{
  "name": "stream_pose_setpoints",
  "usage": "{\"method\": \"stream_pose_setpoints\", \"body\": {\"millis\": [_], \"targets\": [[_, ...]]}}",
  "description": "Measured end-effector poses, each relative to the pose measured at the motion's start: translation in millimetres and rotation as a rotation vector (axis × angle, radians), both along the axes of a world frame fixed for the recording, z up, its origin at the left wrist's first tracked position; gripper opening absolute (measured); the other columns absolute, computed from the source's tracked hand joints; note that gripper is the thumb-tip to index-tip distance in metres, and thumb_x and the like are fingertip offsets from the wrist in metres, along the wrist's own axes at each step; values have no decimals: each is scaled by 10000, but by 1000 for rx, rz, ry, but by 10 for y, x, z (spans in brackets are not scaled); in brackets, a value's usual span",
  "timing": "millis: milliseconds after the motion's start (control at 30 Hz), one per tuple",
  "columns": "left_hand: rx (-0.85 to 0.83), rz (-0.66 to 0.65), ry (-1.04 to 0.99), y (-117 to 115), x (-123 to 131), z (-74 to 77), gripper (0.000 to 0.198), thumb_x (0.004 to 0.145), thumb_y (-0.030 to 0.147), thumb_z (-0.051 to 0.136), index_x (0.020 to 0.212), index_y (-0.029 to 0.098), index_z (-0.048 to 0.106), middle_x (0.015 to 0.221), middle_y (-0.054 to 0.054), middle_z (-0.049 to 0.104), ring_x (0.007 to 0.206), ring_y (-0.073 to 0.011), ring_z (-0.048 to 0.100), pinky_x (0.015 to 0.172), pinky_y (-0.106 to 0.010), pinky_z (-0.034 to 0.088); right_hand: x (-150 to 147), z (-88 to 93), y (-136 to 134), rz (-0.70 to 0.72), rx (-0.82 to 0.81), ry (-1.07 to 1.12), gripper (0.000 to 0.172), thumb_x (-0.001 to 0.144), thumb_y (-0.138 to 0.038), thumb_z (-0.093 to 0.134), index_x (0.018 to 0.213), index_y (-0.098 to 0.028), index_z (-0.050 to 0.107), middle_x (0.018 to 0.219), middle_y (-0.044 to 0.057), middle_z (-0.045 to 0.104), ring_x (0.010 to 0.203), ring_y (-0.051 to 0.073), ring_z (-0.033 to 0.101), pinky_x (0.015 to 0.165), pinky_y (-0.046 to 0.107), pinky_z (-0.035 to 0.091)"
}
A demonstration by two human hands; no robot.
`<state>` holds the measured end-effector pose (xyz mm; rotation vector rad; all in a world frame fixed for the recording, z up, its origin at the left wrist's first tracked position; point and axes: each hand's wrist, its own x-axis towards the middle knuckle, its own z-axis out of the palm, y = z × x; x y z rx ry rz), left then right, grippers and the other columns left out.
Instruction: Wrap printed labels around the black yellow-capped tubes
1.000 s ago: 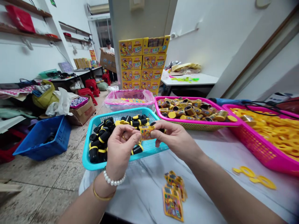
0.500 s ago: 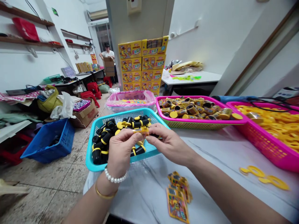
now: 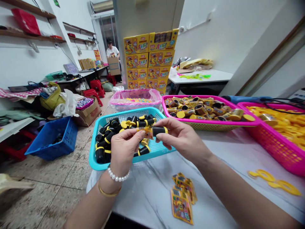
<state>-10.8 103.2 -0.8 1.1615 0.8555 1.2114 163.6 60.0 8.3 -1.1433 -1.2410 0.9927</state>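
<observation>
Over the turquoise basket (image 3: 92, 149), my left hand (image 3: 122, 151) pinches a printed yellow sleeve (image 3: 147, 131) between thumb and fingers. My right hand (image 3: 182, 136) grips a small black cup (image 3: 158, 130) with a yellow rim, lying on its side. The cup's black end meets the sleeve's right end; whether it is partly inside I cannot tell. Below the hands, the basket holds many black cups (image 3: 108, 138) with yellow rims. On the marbled table (image 3: 147, 197), a small fanned stack of flat printed yellow sleeves (image 3: 181, 203) lies between my forearms.
A pink basket (image 3: 202, 124) of wrapped cups stands behind my right hand. Another pink basket (image 3: 274, 149) at right holds yellow plastic parts. Two yellow ring pieces (image 3: 274, 181) lie on the table. A blue crate (image 3: 52, 140) sits on the floor; a person (image 3: 113, 52) carries a carton far back.
A black cup now shows in my right hand, against the sleeve's right end; earlier both hands' fingertips met at the sleeve. The view has shifted slightly.
</observation>
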Motion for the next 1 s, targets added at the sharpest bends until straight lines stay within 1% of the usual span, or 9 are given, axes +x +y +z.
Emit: {"method": "stream_pose_setpoints", "body": {"millis": [100,200,300,400,533,667,800,933,1000], "targets": [[-72,-100,-95,27,6,17,259,674,346,849,727,127,721,559,16,620,389,-29,417,382,-162,292,-10,-34,15,-7,-25,-21,296,732,-317,773,980,-202,660,605,-38,605,448,80,446,414,223,333],[-173,-182,-175,72,9,34,342,629,366,882,736,115,676,677,-8,673,371,1,413,355,-136,256,41,-19,34,-42,17,51,327,716,-305,793,1011,-210,689,671,-24,643,487,91,504,444,235,398],[-250,-218,-242,101,13,44,382,594,346,908,749,101,659,653,17,639,367,23,387,347,-109,223,73,9,32,-23,55,170,353,674,-298,825,992,-219,696,787,-2,678,567,116,597,482,251,470],[-326,-250,-286,104,16,46,396,558,303,931,729,98,638,565,60,557,368,24,381,350,-90,223,49,15,7,47,39,184,323,670,-305,839,949,-215,703,764,5,686,584,133,626,467,248,489],[-361,-290,-317,95,20,39,389,551,264,938,744,95,645,568,63,555,365,27,378,348,-85,224,4,35,-31,59,23,110,323,713,-317,814,995,-195,715,810,36,719,568,133,647,375,202,442],[-386,-364,-355,98,18,38,391,555,264,937,756,82,656,634,34,609,363,37,365,342,-88,214,-4,103,-55,8,-10,42,295,741,-339,793,941,-164,664,735,32,713,447,121,625,292,185,402],[-395,-392,-376,90,21,43,377,575,277,927,751,91,650,597,43,584,359,29,356,345,-94,204,-28,154,-93,-25,-4,-30,297,751,-348,776,922,-157,628,700,32,702,517,172,692,286,184,436],[-365,-392,-325,53,52,26,376,571,284,925,746,83,660,609,35,597,363,23,381,350,-106,224,-85,115,-148,-61,26,-103,274,779,-366,745,903,-186,579,715,17,693,542,190,711,284,192,435],[-342,-374,-331,38,68,11,364,581,292,917,746,82,669,605,34,599,366,18,390,352,-111,229,-107,68,-169,-143,107,-202,240,792,-343,735,898,-200,575,732,13,694,575,183,710,359,218,490]]}}
